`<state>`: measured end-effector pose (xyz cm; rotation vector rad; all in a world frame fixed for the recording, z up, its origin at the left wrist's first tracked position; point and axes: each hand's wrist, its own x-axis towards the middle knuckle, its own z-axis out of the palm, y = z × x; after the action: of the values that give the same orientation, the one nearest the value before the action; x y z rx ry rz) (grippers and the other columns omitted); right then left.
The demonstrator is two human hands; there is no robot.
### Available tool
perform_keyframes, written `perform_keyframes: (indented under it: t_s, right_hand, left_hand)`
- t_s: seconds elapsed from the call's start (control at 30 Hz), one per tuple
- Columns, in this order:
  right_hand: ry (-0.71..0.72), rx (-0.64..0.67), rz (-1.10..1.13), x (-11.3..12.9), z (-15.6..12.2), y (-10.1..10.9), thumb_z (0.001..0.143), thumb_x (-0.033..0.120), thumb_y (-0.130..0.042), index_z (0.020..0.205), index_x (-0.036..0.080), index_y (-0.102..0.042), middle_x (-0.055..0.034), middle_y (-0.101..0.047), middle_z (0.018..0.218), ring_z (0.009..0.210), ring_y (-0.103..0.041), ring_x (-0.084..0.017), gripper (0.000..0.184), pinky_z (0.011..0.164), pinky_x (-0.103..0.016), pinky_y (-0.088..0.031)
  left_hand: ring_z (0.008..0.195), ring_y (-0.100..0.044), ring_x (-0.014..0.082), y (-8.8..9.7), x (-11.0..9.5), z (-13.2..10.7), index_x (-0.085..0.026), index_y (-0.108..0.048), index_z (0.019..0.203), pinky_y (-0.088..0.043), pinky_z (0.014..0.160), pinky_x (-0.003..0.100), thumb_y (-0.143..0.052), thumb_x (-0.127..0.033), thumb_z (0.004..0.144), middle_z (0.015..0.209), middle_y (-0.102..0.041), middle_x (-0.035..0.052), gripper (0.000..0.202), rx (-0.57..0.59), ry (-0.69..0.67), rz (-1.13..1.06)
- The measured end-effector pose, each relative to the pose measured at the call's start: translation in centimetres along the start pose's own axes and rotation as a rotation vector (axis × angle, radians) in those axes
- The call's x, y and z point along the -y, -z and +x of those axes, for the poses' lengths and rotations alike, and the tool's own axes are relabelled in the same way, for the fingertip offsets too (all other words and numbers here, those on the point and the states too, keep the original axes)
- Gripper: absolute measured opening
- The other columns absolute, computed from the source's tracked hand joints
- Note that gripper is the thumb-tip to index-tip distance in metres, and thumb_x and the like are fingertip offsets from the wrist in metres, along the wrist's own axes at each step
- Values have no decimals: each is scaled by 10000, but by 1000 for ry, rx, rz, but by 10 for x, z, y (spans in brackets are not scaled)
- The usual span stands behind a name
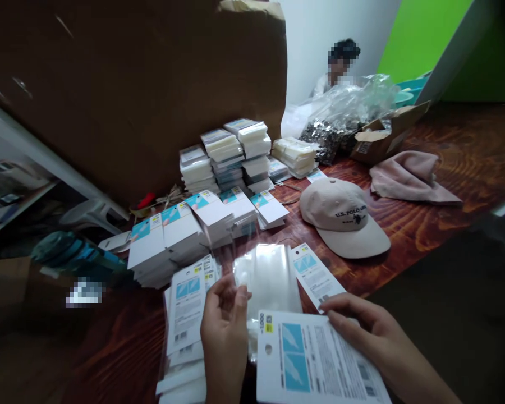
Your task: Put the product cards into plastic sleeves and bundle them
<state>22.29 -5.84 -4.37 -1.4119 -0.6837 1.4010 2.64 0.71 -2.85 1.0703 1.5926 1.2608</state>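
Note:
My right hand (372,336) grips a printed packaging card (320,359) by its upper right edge, thumb underneath and out of sight. The card has blue pictures, a yellow label and a hang hole. My left hand (226,331) is closed, thumb against fingers, at the edge of a clear plastic sleeve (246,269). Just beyond both hands lies a pile of clear sleeves (273,275). Left of my left hand, a stack of bagged cards (187,308) lies face up. Another loose card (315,275) rests beyond my right hand.
Stacks of white cards (185,224) and taller bundled stacks (227,151) stand farther back. A beige cap (340,216), a pink cloth (408,177) and an open carton (387,134) occupy the right side. Behind a large plastic bag (345,112), another person (334,73) sits. A blue bottle (76,255) is at left.

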Motion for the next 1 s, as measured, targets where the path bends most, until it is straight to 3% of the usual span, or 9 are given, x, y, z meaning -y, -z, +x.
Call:
perform_keyframes:
  t_s: [0.1, 0.27, 0.37, 0.53, 0.77, 0.87, 1.0]
  right_hand:
    - [71, 49, -126, -3, 0, -6, 712, 497, -685, 788, 195, -732, -26, -667, 689, 587, -568, -156, 315, 499, -232, -414]
    - [148, -76, -188, -6, 5, -15, 718, 535, -666, 852, 196, -720, -30, -669, 688, 563, -568, -171, 368, 467, -243, -402]
    - [181, -144, -179, -4, 7, -20, 716, 549, -666, 886, 192, -709, -26, -667, 672, 526, -560, -168, 397, 438, -244, -388]
    - [257, -250, -143, 2, 3, -29, 703, 516, -693, 872, 203, -711, -18, -672, 681, 545, -569, -161, 357, 440, -229, -405]
    - [270, -323, -49, 3, -1, -32, 718, 499, -707, 930, 205, -689, -21, -657, 684, 547, -564, -161, 363, 442, -233, -437]
    - [257, -296, 8, 3, -4, -31, 728, 482, -712, 971, 208, -675, -14, -651, 698, 548, -571, -151, 369, 447, -226, -446]
    - [218, -172, 169, -3, -8, -31, 707, 441, -752, 990, 213, -664, 4, -649, 684, 532, -572, -123, 374, 443, -199, -422]
  left_hand:
    - [789, -699, 180, 5, -2, -6, -205, -496, 886, -537, 765, 283, -715, -400, 750, 814, -700, 28, 324, 73, 161, -281]
    - [827, -711, 201, 10, -13, -21, -218, -462, 910, -555, 685, 262, -726, -337, 751, 929, -738, 71, 331, 123, 329, -534]
    - [782, -707, 185, 8, -14, -30, -202, -519, 1027, -555, 634, 235, -752, -316, 725, 973, -733, 89, 398, 91, 345, -580]
    - [842, -699, 167, 1, -5, -38, -162, -612, 1101, -558, 698, 204, -723, -368, 750, 1002, -732, 99, 421, 53, 365, -661]
    - [878, -704, 252, -10, -3, -53, -102, -712, 903, -577, 759, 283, -782, -416, 676, 884, -753, 126, 393, 232, 451, -624]
    - [879, -706, 239, -7, -9, -50, -121, -704, 939, -579, 748, 262, -806, -405, 646, 892, -755, 109, 420, 178, 469, -632]
    - [760, -711, 167, 8, -12, -32, -165, -668, 940, -572, 654, 187, -826, -379, 619, 859, -753, 59, 416, 33, 374, -656]
